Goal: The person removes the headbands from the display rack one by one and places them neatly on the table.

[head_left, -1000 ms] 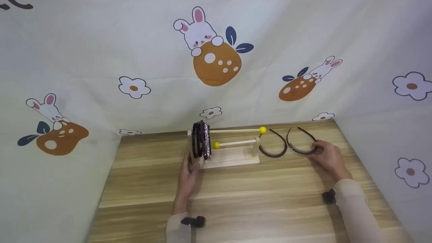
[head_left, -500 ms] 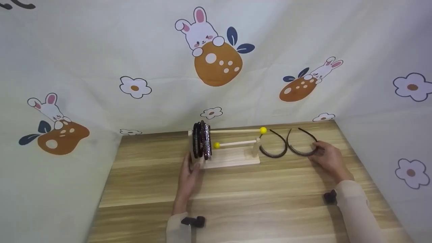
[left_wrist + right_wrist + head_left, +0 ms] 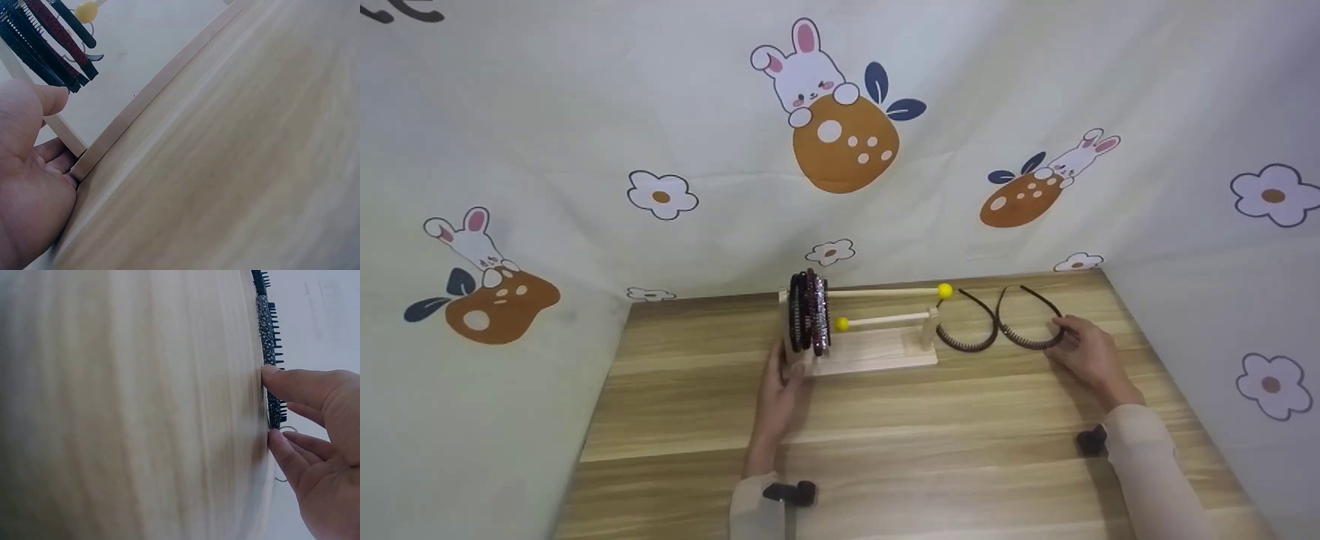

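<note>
My left hand (image 3: pixel 780 390) grips the left end of a wooden headband stand (image 3: pixel 877 360); in the left wrist view its thumb lies near the upright and the fingers (image 3: pixel 53 152) reach behind the base corner. Several dark and glittery headbands (image 3: pixel 808 311) hang bunched on the stand's upper rod, at the left. At the right, my right hand (image 3: pixel 1091 356) holds the side of a dark toothed headband (image 3: pixel 1027 341) lying on the table. The right wrist view shows thumb and fingers at the speckled band (image 3: pixel 270 354), its teeth facing away from the table.
A second toothed headband (image 3: pixel 967 346) lies between the stand and the held one, right up against it. Yellow balls (image 3: pixel 944 290) cap the stand's rods. A printed curtain (image 3: pixel 697 135) hangs behind and beside the wood-grain table (image 3: pixel 885 450).
The right hand and its headband shift very slightly. The left hand stays at the stand, and the hung headbands look the same.
</note>
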Tool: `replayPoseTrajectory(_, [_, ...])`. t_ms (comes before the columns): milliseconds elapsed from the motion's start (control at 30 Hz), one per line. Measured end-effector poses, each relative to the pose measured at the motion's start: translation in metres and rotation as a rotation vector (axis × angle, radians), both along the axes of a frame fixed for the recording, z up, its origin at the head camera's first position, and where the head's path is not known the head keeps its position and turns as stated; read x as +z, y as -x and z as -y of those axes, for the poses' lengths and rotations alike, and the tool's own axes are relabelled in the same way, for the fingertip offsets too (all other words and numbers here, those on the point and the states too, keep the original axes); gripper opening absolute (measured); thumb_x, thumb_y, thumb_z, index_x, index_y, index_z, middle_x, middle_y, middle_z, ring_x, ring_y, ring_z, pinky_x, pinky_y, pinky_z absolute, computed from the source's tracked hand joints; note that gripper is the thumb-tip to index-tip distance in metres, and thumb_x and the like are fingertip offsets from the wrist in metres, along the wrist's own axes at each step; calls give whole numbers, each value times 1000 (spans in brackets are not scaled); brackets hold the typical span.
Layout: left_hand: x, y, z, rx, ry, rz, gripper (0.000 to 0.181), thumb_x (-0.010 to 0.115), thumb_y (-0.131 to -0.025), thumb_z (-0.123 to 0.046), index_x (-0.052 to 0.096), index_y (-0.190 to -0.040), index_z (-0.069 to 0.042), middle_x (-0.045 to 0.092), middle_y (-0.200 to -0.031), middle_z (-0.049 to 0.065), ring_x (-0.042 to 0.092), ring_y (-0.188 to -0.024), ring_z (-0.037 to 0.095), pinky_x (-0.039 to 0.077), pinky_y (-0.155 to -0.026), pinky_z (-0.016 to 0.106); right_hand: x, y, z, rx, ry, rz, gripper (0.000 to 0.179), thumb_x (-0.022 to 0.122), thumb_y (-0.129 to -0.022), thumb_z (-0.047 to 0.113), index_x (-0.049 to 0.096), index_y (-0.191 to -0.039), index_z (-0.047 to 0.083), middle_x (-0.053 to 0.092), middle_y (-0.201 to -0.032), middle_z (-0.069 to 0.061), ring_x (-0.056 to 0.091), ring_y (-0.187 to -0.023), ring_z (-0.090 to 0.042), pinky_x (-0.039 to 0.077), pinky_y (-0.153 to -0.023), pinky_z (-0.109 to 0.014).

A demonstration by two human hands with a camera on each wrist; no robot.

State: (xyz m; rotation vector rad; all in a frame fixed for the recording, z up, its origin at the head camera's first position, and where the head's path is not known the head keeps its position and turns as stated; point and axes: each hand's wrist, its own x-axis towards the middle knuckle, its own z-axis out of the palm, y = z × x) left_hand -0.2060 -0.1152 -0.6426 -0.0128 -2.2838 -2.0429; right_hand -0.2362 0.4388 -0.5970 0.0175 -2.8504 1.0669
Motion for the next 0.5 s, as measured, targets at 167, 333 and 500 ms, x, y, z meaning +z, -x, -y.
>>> replayPoseTrajectory(167, [1,1,-1,0,-5,9,72,57,-117,-21,20,-178,-9,24,-181,24,30,-164,49,27,-133,65,1,-1,5,29,-77,-42,62,88,-91,1,61,-145,-15,56,-147,-45,52,-138,-64,39,-120,-76])
replayPoseTrajectory(333, [0,2,0,-3,3,1,72,57,-118,-24,20,-178,-12,25,-181,23,31,-163,49,26,-133,67,8,-1,16,16,-89,-60,55,81,-100,7,60,-147,-13,49,-152,-46,48,-141,-65,39,-119,-78])
replayPoseTrajectory(500, [-1,0,-1,1,-2,9,71,56,-118,-25,21,-178,-12,26,-181,23,32,-162,50,26,-132,69,25,-5,34,-9,-47,-170,48,78,-101,3,63,-146,-11,50,-153,-42,60,-127,-61,55,-103,-70])
